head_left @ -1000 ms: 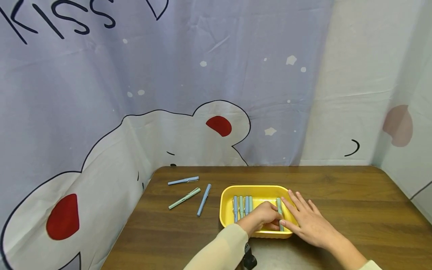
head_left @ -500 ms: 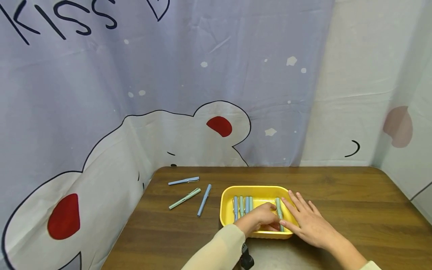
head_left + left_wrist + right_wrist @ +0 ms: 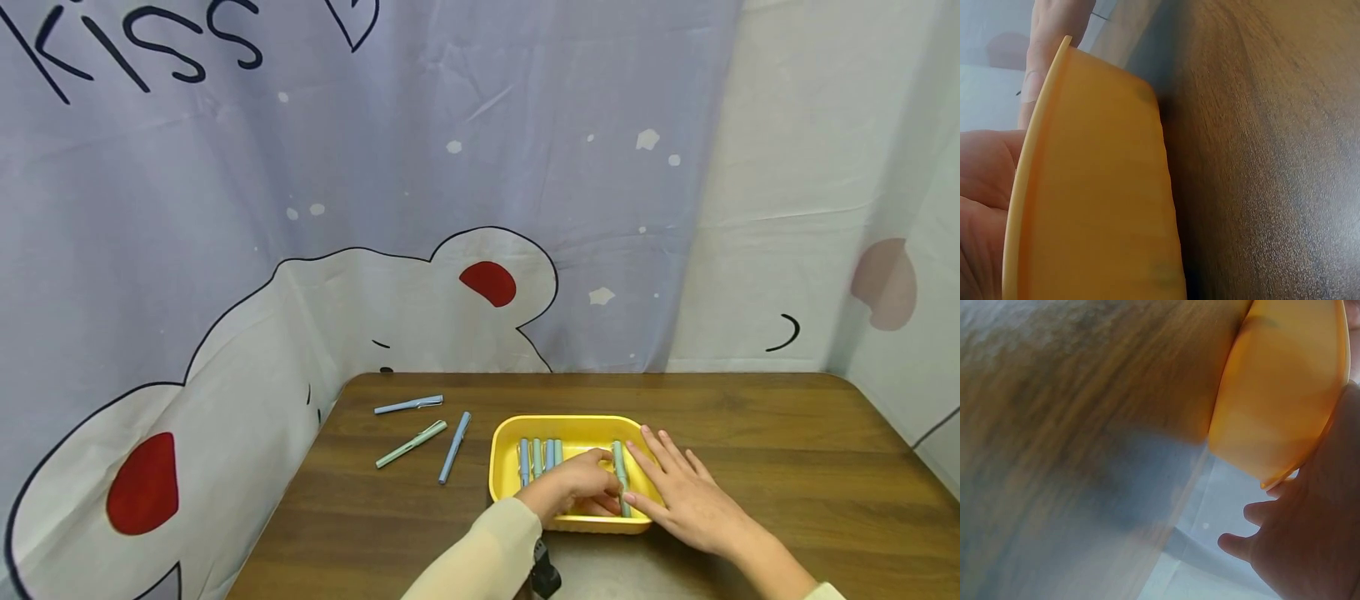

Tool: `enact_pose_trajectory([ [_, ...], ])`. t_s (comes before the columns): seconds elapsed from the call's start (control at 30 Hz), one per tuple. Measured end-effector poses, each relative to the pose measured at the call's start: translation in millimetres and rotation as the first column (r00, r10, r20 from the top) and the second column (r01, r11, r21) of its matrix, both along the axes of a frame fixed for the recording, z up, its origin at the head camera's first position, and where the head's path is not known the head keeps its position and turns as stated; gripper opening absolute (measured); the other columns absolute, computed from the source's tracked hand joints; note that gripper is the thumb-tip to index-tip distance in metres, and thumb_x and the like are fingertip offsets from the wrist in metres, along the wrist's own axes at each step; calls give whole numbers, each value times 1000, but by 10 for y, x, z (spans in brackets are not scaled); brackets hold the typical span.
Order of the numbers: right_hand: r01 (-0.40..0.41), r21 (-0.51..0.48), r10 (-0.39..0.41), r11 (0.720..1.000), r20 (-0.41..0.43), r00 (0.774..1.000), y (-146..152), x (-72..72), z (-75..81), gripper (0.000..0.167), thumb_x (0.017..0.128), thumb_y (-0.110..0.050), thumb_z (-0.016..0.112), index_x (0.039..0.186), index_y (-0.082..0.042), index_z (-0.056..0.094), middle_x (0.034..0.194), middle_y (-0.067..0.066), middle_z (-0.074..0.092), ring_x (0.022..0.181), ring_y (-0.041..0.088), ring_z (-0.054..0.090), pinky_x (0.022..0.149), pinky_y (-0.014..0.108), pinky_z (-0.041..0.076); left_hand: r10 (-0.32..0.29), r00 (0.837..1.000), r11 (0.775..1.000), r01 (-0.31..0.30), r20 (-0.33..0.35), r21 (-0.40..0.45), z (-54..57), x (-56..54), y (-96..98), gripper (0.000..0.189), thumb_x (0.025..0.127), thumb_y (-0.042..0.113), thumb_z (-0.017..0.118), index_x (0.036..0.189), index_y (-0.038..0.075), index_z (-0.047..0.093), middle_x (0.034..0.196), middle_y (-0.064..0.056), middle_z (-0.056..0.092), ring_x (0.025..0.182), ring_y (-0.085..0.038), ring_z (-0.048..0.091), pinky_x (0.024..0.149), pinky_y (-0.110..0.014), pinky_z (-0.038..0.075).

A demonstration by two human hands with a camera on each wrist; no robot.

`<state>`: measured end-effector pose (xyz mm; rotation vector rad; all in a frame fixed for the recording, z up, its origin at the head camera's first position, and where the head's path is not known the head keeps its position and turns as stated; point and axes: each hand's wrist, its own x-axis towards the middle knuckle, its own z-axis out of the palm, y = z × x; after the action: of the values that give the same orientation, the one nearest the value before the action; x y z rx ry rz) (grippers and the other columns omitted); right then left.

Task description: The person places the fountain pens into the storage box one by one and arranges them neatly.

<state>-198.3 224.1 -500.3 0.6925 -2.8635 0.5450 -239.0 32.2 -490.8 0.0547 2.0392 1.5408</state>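
Fingers spread, right hand seemingly steadies yellow plastic tray at right edge; whether left hand pinches slim green pen, cannot tell.

Left hand has bent fingers; right hand spreads 5 digits.
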Motion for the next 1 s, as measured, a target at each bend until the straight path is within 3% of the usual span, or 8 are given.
enact_pose_trajectory([
  [0.27, 1, -4, -1, 1000, -17, 1000, 3, -8, -18, 71, 99, -55, 57, 155, -13, 44, 163, 21, 28, 148, 46, 27, 110, 72, 25, 26, 1000, 1000, -26, -1, -16, 40, 11, -92, 64, 91, -2, 62, 152, 9, 42, 87, -15, 68, 70, -26, 72, 63, -37, 62],
  [0.5, 0, -7, 0, 1000, -5, 1000, 3, -3, -16, 71, 99, -55, 57, 155, -13, 43, 165, 18, 25, 149, 46, 25, 110, 72, 24, 2, 1000, 1000, -2, -27, 8, 106, 41, -241, 66, 93, 1, 63, 154, 7, 38, 92, -17, 68, 75, -31, 73, 64, -40, 62],
  [0.73, -2, -4, 2, 1000, 1, 1000, 9, -3, -16, 71, 100, -55, 56, 155, -13, 43, 166, 19, 24, 148, 48, 26, 110, 73, 24, -46, 998, 998, 48, -41, 36, 268, 74, -487, 69, 96, 8, 64, 157, 6, 32, 118, -18, 64, 85, -34, 73, 68, -43, 62],
  [1.0, -5, -9, 5, 1000, 6, 1000, 3, 2, -8, 71, 100, -55, 56, 155, -12, 42, 166, 18, 24, 148, 48, 26, 109, 73, 24, -101, 988, 993, 107, -114, 55, 486, 103, -883, 72, 99, 13, 63, 159, 5, 25, 120, -17, 63, 93, -31, 72, 73, -43, 62],
])
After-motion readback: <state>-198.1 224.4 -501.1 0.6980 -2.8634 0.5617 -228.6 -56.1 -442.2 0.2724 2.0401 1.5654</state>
